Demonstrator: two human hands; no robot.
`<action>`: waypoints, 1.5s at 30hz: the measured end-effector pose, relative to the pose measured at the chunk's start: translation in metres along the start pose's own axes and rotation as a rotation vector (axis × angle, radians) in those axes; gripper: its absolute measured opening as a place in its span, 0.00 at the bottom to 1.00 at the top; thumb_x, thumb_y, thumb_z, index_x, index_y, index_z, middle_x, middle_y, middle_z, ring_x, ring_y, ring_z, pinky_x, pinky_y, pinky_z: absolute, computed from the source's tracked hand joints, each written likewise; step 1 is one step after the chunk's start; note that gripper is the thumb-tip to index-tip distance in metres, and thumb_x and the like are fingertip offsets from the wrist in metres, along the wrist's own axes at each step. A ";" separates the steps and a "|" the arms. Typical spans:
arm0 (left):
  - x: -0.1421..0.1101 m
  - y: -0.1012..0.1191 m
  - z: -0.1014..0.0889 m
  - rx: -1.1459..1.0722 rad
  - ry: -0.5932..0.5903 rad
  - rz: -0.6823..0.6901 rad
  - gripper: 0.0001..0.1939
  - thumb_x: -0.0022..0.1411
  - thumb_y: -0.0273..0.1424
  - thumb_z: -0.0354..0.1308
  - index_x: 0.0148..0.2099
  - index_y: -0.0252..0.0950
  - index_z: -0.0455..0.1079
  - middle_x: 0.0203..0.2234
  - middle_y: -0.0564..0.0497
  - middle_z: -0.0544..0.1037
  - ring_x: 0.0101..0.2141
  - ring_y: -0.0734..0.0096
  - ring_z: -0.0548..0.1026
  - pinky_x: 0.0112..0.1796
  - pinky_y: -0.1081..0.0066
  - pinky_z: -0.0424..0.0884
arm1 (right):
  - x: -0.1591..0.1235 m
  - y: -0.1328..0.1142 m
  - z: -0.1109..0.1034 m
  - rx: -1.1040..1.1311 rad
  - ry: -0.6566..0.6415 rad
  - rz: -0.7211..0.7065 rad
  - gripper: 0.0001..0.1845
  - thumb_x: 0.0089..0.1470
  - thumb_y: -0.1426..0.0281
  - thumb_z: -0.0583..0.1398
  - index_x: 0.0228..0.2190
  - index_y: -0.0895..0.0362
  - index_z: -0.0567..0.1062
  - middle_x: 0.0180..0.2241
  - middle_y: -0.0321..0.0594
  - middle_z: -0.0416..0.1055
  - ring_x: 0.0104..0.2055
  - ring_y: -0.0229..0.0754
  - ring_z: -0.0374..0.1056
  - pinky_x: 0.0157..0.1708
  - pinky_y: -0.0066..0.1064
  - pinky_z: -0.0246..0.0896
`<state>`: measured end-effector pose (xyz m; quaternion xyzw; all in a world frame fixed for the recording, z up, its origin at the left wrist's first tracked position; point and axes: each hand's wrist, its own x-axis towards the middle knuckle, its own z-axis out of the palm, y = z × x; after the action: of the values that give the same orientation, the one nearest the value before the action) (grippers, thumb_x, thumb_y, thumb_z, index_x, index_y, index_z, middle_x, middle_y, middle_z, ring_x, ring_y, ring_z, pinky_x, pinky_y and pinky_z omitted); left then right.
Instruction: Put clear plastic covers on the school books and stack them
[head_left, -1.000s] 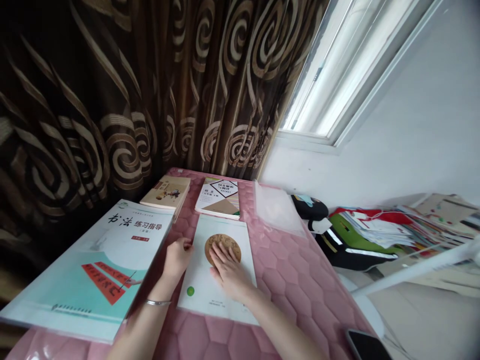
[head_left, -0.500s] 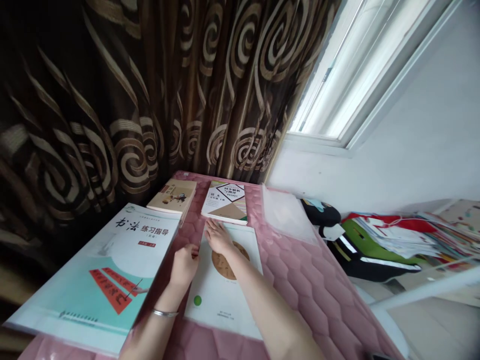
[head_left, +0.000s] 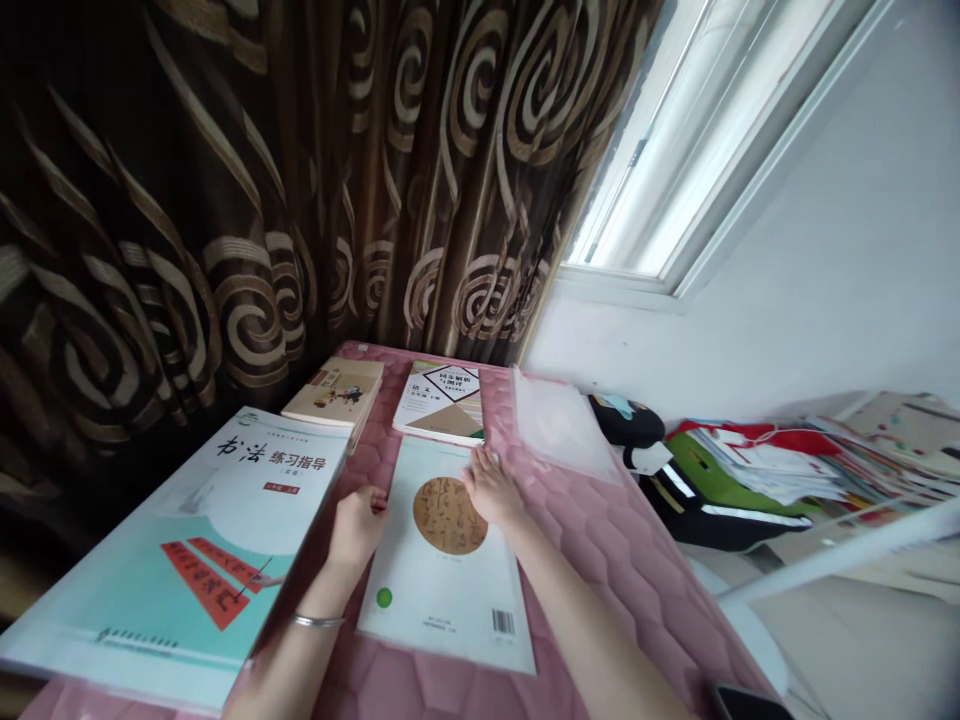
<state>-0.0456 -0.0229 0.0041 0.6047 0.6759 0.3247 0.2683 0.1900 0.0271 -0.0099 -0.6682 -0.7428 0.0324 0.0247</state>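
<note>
A pale book (head_left: 442, 610) lies back cover up on the pink padded surface, with a brown round calligraphy picture, a green dot and a barcode. My left hand (head_left: 358, 525) is closed at its left edge, fingertips curled against the cover's side. My right hand (head_left: 491, 485) lies open and flat on the upper right of the cover, fingers extended towards the top edge. Left of my left hand is a large calligraphy book (head_left: 262, 530) with a white and turquoise cover.
A tan book (head_left: 337, 390) and a white workbook (head_left: 442, 403) lie farther back. A clear plastic sheet (head_left: 562, 425) rests to the right. Beyond the edge, a black and green bag (head_left: 712, 485) holds papers. A dark phone-like object (head_left: 750, 702) is at the lower right. Curtains (head_left: 300, 180) hang behind.
My right hand has slid right across the cover, from near the top left to the upper right, uncovering the round picture and barcode. The left hand stays at the left edge.
</note>
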 end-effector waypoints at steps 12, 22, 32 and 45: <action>0.000 0.003 -0.003 0.039 -0.003 0.023 0.10 0.52 0.20 0.61 0.36 0.35 0.75 0.31 0.51 0.83 0.34 0.71 0.80 0.38 0.76 0.72 | -0.066 -0.072 -0.002 0.147 -0.085 -0.293 0.40 0.64 0.54 0.45 0.65 0.73 0.47 0.68 0.57 0.34 0.70 0.55 0.29 0.68 0.48 0.29; 0.000 0.003 -0.002 0.070 0.004 0.042 0.10 0.53 0.20 0.61 0.38 0.35 0.75 0.32 0.49 0.83 0.34 0.71 0.80 0.40 0.75 0.72 | -0.159 -0.135 -0.008 0.332 -0.080 -0.593 0.38 0.64 0.58 0.49 0.65 0.70 0.47 0.68 0.56 0.35 0.70 0.54 0.31 0.69 0.49 0.31; -0.005 0.009 -0.005 0.171 -0.045 0.043 0.09 0.57 0.21 0.58 0.40 0.35 0.74 0.35 0.48 0.82 0.37 0.71 0.80 0.40 0.77 0.70 | -0.183 -0.054 0.000 0.334 -0.154 -0.172 0.39 0.63 0.54 0.47 0.66 0.64 0.46 0.67 0.45 0.29 0.70 0.50 0.27 0.68 0.49 0.32; -0.032 0.031 -0.008 0.525 -0.235 -0.031 0.17 0.60 0.30 0.58 0.49 0.26 0.67 0.42 0.34 0.78 0.44 0.56 0.78 0.38 0.69 0.67 | -0.153 -0.039 -0.010 0.243 -0.171 -0.034 0.43 0.63 0.50 0.44 0.65 0.73 0.47 0.68 0.53 0.31 0.70 0.53 0.28 0.68 0.44 0.31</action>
<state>-0.0276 -0.0532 0.0322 0.6767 0.7102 0.0622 0.1842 0.1679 -0.1291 0.0044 -0.6426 -0.7439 0.1786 0.0424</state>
